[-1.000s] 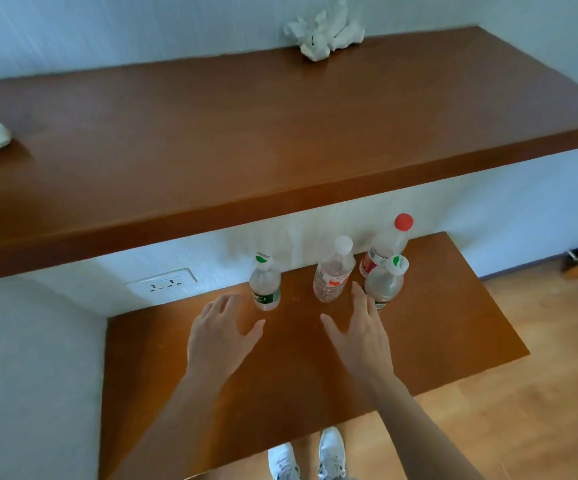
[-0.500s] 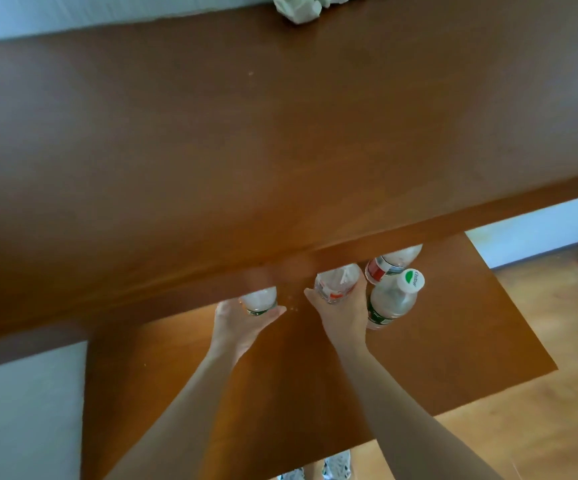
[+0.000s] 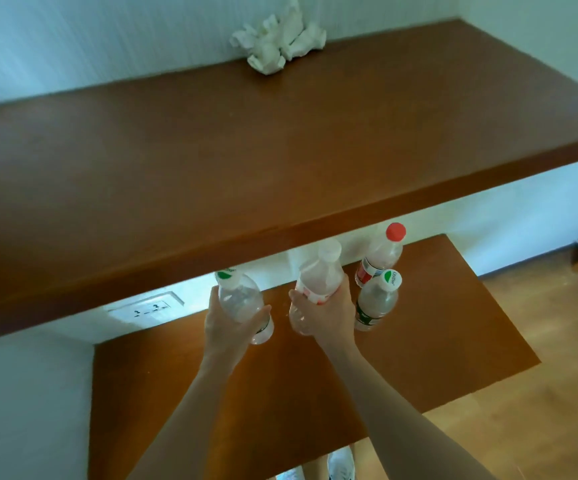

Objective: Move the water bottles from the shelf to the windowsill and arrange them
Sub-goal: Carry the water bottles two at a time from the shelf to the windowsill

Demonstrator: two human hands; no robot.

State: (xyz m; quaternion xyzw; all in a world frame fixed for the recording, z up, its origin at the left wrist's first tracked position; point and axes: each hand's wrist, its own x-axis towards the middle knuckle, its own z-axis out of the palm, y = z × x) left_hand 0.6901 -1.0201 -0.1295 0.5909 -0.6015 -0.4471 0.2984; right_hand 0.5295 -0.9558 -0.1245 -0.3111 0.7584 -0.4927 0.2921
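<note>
My left hand (image 3: 227,329) grips a clear bottle with a green-and-white cap (image 3: 237,296), lifted off the lower wooden shelf (image 3: 436,341). My right hand (image 3: 332,315) grips a clear bottle with a white cap and red label (image 3: 318,275), also raised and tilted. Two bottles still stand on the lower shelf to the right: a red-capped one (image 3: 383,252) at the back and a green-and-white-capped one (image 3: 376,299) in front of it, close beside my right hand.
A wide wooden ledge (image 3: 211,161) overhangs the lower shelf, its front edge just above the held bottles. Crumpled white paper (image 3: 279,43) lies at its back by the wall. A wall socket (image 3: 147,308) sits under the ledge at left. Wood floor lies to the right.
Both hands went from open above the shelf to closing around a bottle each, then lifted them toward me. The view tipped down under the ledge and came back up.
</note>
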